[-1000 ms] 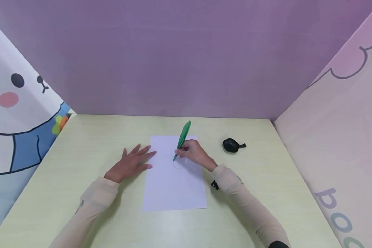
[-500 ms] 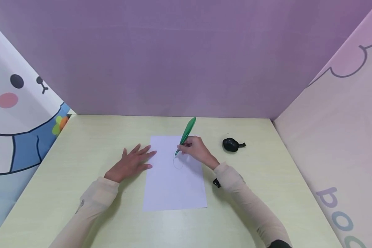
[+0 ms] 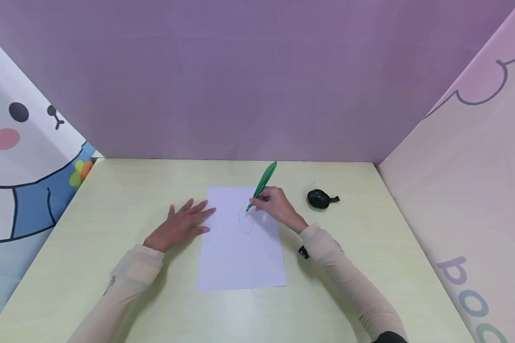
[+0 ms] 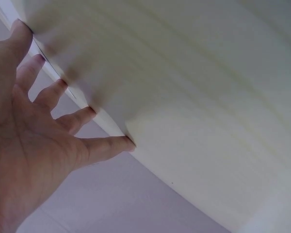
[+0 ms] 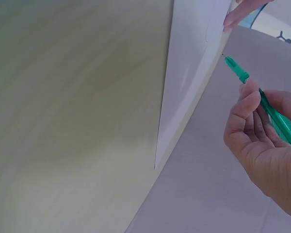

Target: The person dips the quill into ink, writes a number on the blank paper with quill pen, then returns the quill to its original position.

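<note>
A white sheet of paper [image 3: 240, 262] lies on the table with a thin looped line drawn on its upper half. My right hand [image 3: 275, 205] pinches a green feather-shaped pen [image 3: 266, 178], tip down close over the drawn line. In the right wrist view the pen [image 5: 237, 70] sits between thumb and fingers, and its tip shows clear of the paper's surface. My left hand [image 3: 180, 226] rests with spread fingers at the paper's left edge. The left wrist view shows that hand [image 4: 43, 131] with straight fingers, fingertips against the tabletop.
A small black round object with a short tab [image 3: 319, 199] lies to the right of the paper. The pale wooden table [image 3: 124, 190] meets a purple panel [image 3: 257, 95] at the back. Printed side panels stand left and right.
My right hand has moved up and to the right with the pen. The drawn line has grown from a small curve to a longer loop. My left hand stays in place.
</note>
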Available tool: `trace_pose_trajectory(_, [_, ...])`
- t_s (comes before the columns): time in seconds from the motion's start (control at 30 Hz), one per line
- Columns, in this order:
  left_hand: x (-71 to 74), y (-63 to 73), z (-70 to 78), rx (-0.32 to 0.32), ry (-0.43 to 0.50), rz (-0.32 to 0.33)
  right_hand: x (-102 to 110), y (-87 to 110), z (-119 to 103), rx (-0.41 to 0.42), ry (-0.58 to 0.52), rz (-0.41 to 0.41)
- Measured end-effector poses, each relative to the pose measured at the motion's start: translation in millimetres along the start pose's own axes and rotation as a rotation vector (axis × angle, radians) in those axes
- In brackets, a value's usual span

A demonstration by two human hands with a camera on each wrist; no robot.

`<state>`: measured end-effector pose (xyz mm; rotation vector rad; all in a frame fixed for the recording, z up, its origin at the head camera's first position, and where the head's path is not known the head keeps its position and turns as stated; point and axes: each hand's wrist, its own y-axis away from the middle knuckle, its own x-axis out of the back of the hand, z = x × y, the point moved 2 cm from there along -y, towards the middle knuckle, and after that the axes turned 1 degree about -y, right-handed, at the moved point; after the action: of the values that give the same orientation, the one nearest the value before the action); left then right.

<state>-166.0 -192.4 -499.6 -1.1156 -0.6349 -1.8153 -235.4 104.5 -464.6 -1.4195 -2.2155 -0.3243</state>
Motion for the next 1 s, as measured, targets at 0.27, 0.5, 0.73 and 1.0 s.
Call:
trace_pose_trajectory(0.27, [-2.2, -1.2, -2.7, 0.005, 0.003, -0.009, 0.4, 0.5, 1.5, -0.002, 0.011, -0.002])
trace_pose_trajectory(0.5, [-3.2, -1.4, -4.3, 0.012, 0.006, -0.012, 2.1, 4.0, 0.7, 0.014, 0.006, -0.011])
trace_pose_trajectory(0.73, [-3.5, -1.1, -5.7, 0.003, 0.015, -0.005, 5.8, 5.2, 2.7, 0.082, 0.026, 0.001])
trace_pose_trajectory(1.0, [-3.2, -0.8, -5.4, 0.007, 0.031, -0.009, 9.3, 6.2, 4.1, 0.131, 0.044, 0.008])
